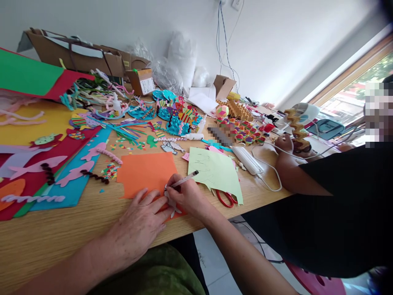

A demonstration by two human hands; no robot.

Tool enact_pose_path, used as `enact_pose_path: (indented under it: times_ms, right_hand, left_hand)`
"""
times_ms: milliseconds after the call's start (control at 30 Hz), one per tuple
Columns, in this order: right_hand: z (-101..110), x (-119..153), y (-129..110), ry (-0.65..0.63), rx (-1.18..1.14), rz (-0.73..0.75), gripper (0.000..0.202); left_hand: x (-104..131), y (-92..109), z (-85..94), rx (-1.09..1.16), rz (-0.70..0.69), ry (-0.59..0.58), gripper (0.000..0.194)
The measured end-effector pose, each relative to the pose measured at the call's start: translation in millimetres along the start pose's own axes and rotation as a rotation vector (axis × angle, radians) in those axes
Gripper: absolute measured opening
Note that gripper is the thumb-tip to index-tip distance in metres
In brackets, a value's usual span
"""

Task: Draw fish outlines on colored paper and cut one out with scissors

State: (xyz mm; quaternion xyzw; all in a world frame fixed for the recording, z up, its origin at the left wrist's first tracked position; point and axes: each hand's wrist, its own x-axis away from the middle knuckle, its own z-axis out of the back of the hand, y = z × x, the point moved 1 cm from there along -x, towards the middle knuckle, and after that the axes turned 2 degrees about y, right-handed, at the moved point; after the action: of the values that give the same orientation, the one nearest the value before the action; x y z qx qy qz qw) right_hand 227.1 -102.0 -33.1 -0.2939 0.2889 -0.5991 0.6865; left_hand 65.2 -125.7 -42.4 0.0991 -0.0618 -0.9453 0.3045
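- Across the lower half of the frame, wooden bench (76, 231), crowded along its far side with craft pieces.
- At the right edge, another person (334, 237) in dark clothing, one arm laid over the bench near a wavy-edged tan piece (295, 125).
- At the left of the frame, overlapping coloured sheets (78, 194) in red, green and blue, with pink fish shapes (76, 174) and fuzzy coiled stems on top.
- Upper left, against the wall, long cardboard box (53, 51).
- Centre of the frame, orange sheet (149, 170), flat on the bench, near edge reaching under both hands.
- Right of centre, pale green sheet (215, 174), marked with faint pencil-like lines.
- Lower centre, left hand (143, 217), palm down, fingers spread and grasping nothing, resting on the orange sheet beside the cut-out.
- Just right of that, right hand (186, 196), closed around a pen with thumb and fingers.
- Partly beneath the pale green sheet, red-handled scissors (225, 200).
- Under the fingers, on the orange sheet's near right part, whitish cut-out (174, 206), partly hidden.
- Slanting up to the right from the right hand, slim pen (186, 178), lower end at the cut-out.
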Motion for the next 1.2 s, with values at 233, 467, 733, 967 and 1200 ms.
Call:
enact_pose_path:
  times_ms: [233, 467, 733, 967, 1200]
  right_hand:
    - [0.9, -4.6, 1.7, 0.011, -0.007, 0.031, 0.009]
    - [1.1, -6.3, 0.8, 0.015, -0.041, 0.002, 0.008]
    - [2.2, -9.5, 0.8, 0.017, -0.061, -0.022, 0.007]
    - [1.3, -10.1, 4.2, 0.052, -0.061, -0.014, 0.007]
    - [0.5, -9.7, 6.9, 0.054, -0.077, -0.029, 0.006]
  left_hand:
    - [-0.9, -0.9, 0.3, 0.022, 0.002, 0.002, 0.027]
    - [-3.3, -4.1, 1.2, 0.014, -0.007, 0.002, 0.024]
    - [-7.4, -10.3, 4.6, 0.024, -0.068, 0.011, 0.024]
    - [-8.7, -11.8, 1.4, 0.016, -0.072, 0.027, 0.02]
    - [-11.7, -16.2, 0.8, 0.028, -0.082, -0.011, 0.02]
